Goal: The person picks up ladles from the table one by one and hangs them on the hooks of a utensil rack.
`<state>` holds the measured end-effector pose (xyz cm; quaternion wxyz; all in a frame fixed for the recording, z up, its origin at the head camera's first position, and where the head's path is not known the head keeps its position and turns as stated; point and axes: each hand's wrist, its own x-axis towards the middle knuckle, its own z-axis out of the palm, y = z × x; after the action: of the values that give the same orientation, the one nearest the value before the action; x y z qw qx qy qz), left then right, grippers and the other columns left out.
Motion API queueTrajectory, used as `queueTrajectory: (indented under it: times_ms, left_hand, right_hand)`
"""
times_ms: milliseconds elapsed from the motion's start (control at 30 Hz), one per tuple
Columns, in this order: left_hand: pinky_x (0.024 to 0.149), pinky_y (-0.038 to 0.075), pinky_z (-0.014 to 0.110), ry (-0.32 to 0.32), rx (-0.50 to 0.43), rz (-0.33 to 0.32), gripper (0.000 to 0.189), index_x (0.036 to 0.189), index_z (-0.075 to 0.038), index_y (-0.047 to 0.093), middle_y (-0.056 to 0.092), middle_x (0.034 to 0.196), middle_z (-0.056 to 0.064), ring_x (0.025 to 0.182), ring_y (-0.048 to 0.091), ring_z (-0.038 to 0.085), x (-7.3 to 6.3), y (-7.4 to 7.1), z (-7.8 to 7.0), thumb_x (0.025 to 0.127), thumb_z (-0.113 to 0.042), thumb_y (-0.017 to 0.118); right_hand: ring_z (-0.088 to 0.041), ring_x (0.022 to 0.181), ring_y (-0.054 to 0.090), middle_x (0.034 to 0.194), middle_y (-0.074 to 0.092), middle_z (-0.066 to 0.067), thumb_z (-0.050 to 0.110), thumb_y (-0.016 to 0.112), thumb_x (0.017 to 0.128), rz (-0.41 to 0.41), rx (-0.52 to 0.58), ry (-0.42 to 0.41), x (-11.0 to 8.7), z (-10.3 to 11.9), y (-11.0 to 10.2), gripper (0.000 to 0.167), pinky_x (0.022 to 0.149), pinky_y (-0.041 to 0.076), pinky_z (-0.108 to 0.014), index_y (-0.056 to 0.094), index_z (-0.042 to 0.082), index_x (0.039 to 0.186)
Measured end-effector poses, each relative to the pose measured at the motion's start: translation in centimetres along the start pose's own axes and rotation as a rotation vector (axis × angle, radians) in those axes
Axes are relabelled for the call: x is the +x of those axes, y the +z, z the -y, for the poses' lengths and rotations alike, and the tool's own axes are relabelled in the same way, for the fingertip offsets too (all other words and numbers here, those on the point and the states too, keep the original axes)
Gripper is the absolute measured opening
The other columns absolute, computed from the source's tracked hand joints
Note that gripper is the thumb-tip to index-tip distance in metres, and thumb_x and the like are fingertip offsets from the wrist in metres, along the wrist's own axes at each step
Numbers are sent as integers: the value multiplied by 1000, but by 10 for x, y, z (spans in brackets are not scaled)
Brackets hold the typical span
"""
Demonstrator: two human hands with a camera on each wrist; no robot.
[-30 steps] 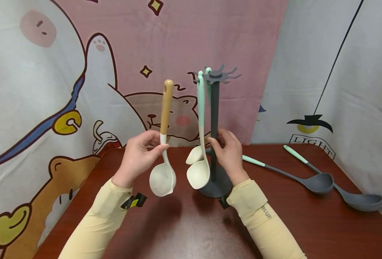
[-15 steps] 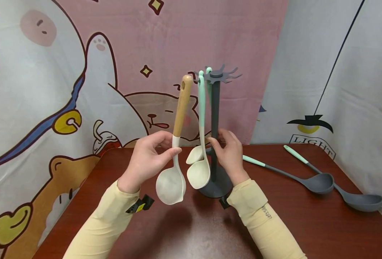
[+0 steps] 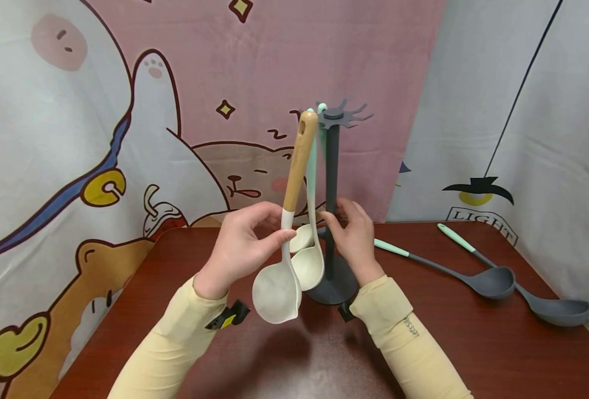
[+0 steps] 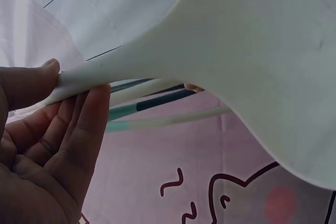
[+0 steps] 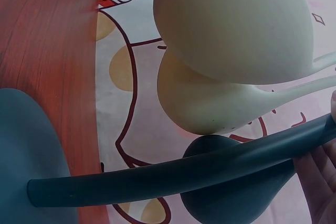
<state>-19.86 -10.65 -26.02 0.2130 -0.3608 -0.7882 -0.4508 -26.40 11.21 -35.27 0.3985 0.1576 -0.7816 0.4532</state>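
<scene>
My left hand (image 3: 244, 244) pinches a ladle (image 3: 274, 293) at its white neck between thumb and fingers. Its wooden handle (image 3: 298, 169) leans up to the right, with the handle's end close to the hooks. My right hand (image 3: 353, 241) grips the post (image 3: 331, 166) of a dark grey utensil stand. From the hooked top (image 3: 333, 114) hangs a cream ladle (image 3: 309, 270) with a mint handle, partly covered by the held one. Another cream utensil (image 3: 301, 238) is behind it. A dark bowl (image 5: 236, 187) shows behind the post in the right wrist view.
Two grey ladles with mint handles, a nearer ladle (image 3: 489, 282) and a farther one (image 3: 559, 311), lie on the right of the brown table (image 3: 399, 338). A printed cloth (image 3: 364, 61) hangs behind the table. The stand's round base (image 3: 331, 285) rests on the tabletop.
My left hand has carried the wooden-handled ladle rightward to the stand, its handle tilting more to the right and now overlapping the mint handle. My right hand keeps its grip on the post.
</scene>
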Motion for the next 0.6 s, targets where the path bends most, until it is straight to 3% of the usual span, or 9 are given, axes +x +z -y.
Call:
queueTrajectory:
  times_ms: [600]
  left_hand:
    - [62,56,30,-38,-61,16,21,99,-6,72,70,85,-2,66,65,8,3,13,-4,81,-7,83]
  right_hand:
    - [-21,81,66,90,64,-8,19,76,90,17,-4,23,1,0,0,18,72,55,-36,69,7,101]
